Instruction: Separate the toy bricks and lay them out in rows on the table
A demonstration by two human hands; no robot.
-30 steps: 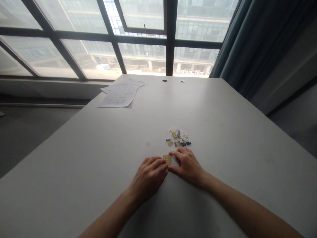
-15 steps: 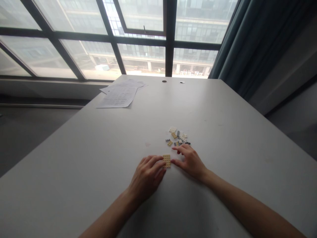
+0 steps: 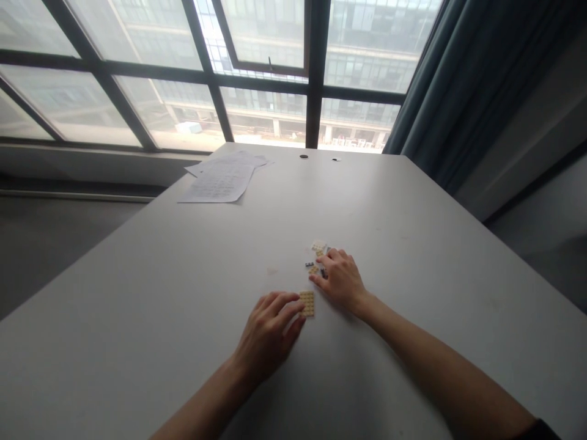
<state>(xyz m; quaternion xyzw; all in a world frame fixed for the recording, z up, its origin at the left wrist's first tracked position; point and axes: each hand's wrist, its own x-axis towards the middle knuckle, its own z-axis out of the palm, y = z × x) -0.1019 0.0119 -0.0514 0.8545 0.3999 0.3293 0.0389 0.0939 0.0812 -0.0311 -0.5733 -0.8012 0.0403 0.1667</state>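
Tan studded plate [image 3: 308, 304] flat just below centre frame, nothing visibly stacked on it; touched along its left edge by left hand [image 3: 269, 327], fingers parted. Above, loose bricks [image 3: 313, 269], apparently unjoined, partly under right hand [image 3: 342, 278]; cannot tell if pinching.
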